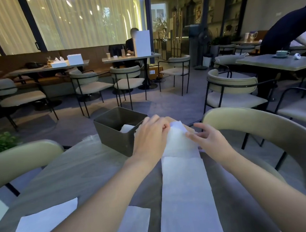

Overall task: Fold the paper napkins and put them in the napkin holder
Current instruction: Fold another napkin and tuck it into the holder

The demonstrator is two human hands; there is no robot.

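A long white paper napkin point(185, 189) lies stretched out along the table point(83, 171) in front of me. Its far end is lifted and bent over. My left hand point(150, 134) pinches that far end from the left, and my right hand point(207, 137) touches its right edge with fingers spread. Just left of my left hand stands the dark box-shaped napkin holder point(113, 131), with a folded white napkin point(127, 128) inside it. Two more flat napkins, one at the near left point(45, 224) and one partly under my left forearm point(132, 226), lie on the table.
Beige curved chair backs stand close at the left point(23, 159) and right point(268, 126) of the table. A green plant point(0, 142) sits at far left. Other café tables, chairs and people fill the room behind.
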